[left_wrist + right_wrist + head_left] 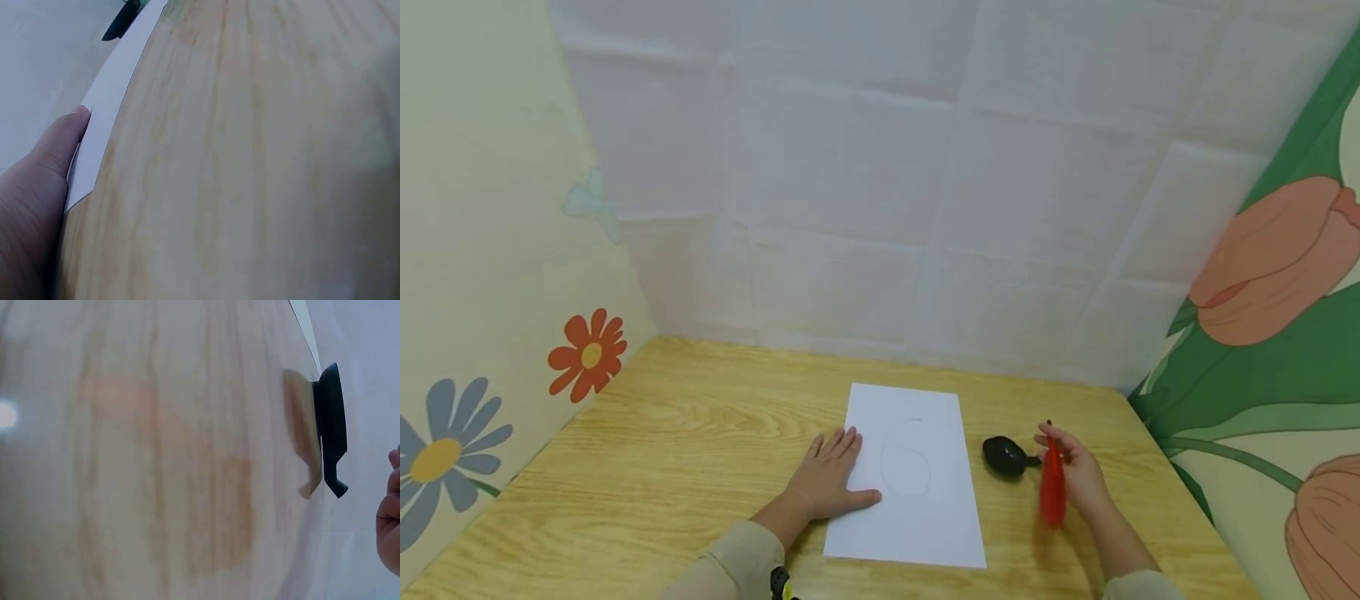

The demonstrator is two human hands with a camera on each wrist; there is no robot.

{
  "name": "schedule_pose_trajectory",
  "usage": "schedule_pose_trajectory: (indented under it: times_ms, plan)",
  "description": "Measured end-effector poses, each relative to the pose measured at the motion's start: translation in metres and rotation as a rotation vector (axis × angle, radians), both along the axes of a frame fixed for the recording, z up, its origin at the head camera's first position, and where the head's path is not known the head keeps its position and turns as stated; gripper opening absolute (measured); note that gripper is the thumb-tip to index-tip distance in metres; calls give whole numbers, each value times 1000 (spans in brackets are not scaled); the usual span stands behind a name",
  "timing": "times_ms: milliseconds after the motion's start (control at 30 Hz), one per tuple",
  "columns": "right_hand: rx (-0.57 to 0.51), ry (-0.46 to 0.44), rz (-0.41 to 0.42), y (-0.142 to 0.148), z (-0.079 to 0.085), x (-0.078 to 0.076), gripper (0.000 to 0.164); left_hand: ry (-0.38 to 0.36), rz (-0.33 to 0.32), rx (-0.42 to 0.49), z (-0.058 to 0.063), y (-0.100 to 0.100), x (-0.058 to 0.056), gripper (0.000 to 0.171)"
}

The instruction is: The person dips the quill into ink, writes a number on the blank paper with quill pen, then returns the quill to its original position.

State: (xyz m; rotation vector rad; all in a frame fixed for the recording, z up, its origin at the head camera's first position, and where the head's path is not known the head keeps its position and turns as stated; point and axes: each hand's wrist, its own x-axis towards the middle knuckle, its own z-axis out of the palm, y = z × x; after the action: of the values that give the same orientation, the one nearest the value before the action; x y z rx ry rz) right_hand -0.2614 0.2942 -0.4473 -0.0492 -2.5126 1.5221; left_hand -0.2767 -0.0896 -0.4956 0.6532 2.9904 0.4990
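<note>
A white sheet of paper (943, 529) lies on the table, with a thin looping line drawn on it. My left hand (831, 483) rests flat across its left edge, fingers spread and the thumb on the sheet. To the right of the paper, my right hand (1082, 475) pinches the narrow upper end of a red elongated object (1053, 492), which hangs down wider and blurred below; its kind I cannot tell. Just left of that hand lies a glossy black rounded object (1004, 457) with a narrow neck pointing to the right. The right wrist view shows this black object (331, 412) side-on.
The wood-grain table (715, 417) has a shiny surface. A white creased cloth (850, 167) hangs behind it. Flower-patterned panels stand at the left (482, 292) and right (1285, 375) sides.
</note>
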Motion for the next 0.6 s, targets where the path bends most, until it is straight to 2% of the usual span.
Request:
schedule_pose_trajectory:
  times_ms: [100,300,400,600]
  plan:
    - [30,12,-23,4,-2,-2,41,9,2,-9,0,0,0,105]
    - [-23,84,-19,7,-4,-2,39,-1,3,-9,1,0,1,104]
    - [-82,57,-23,7,-2,0,39,-8,3,-4,2,1,2,103]
    - [-260,-65,-52,7,5,5,32,2,5,-6,3,2,4,103]
